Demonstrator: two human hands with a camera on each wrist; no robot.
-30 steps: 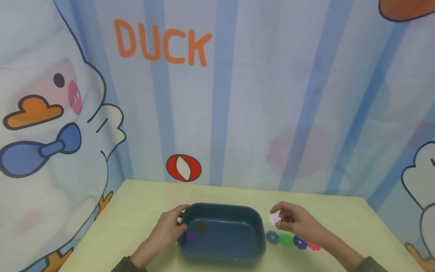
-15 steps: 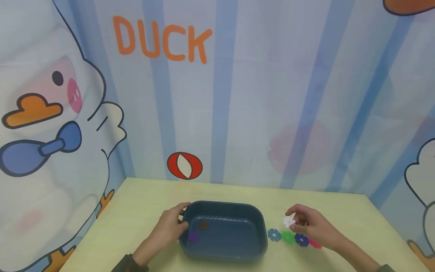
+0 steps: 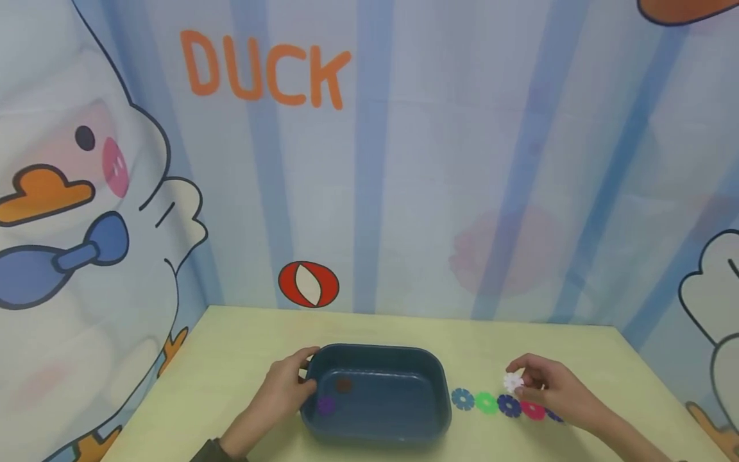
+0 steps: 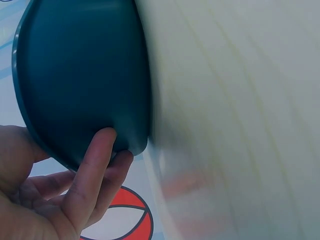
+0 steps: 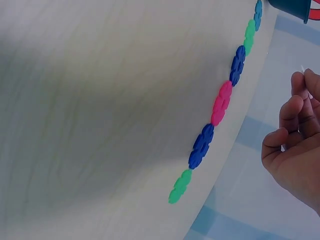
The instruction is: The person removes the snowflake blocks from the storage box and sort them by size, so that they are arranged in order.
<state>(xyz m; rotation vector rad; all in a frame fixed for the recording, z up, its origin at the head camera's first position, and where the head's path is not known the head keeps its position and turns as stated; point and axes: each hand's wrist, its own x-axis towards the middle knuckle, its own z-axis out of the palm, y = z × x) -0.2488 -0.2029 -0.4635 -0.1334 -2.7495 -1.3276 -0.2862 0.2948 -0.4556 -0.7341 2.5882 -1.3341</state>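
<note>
Pale tabletop [image 3: 248, 333]: right grip [image 3: 548, 385] pinches white disc [image 3: 512, 384] at fingertips [image 5: 298, 82], left grip [image 3: 283, 386] holds tray [image 3: 392, 407].

A notched white disc [image 3: 512, 384] is held outside the blue tray [image 3: 387, 407].

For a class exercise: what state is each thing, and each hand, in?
Blue bin: upright, open-topped
Brown piece: inside the bin
Purple piece: inside the bin
White piece: held above the table
Row of six pieces: flat on the table
Left hand: gripping the bin
Right hand: pinching the white piece
</note>
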